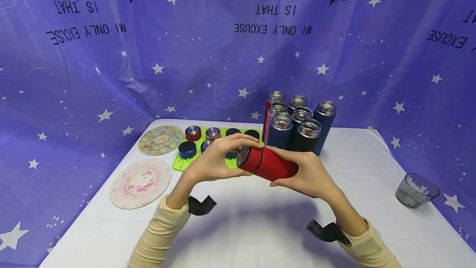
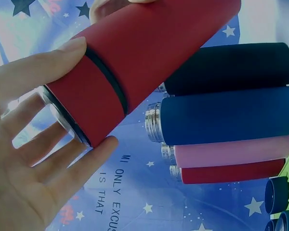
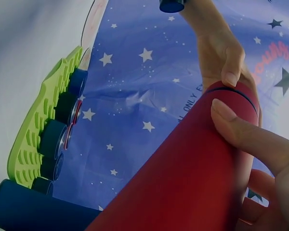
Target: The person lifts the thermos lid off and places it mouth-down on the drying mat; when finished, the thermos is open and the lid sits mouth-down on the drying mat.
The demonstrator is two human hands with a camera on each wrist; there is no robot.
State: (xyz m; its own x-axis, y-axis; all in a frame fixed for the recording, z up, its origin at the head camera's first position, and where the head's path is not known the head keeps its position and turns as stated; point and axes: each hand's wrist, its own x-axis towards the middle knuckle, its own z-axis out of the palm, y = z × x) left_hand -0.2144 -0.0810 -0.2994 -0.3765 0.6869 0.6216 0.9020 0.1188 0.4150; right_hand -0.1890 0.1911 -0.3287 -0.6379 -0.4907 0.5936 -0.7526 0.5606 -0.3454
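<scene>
A red thermos flask [image 1: 277, 167] is held tilted above the white table, its red lid [image 1: 254, 159] on the left end. My left hand [image 1: 208, 161] grips the lid, with the thumb on one side and fingers on the other in the left wrist view. Around the flask's body curls my right hand [image 1: 315, 171], its thumb lying along the red wall in the right wrist view. A thin dark ring marks the line between lid and body. The flask's bottom end is partly hidden by the right hand.
Several lidless flasks, among them a black flask [image 1: 305, 139] and a blue flask [image 1: 325, 121], stand upright behind the hands. Left of them, a green mat [image 1: 179, 163] bears several lids. Two round mats, a patterned one [image 1: 161, 139] and a pink one [image 1: 140, 183], lie left; a glass [image 1: 416, 190] stands right.
</scene>
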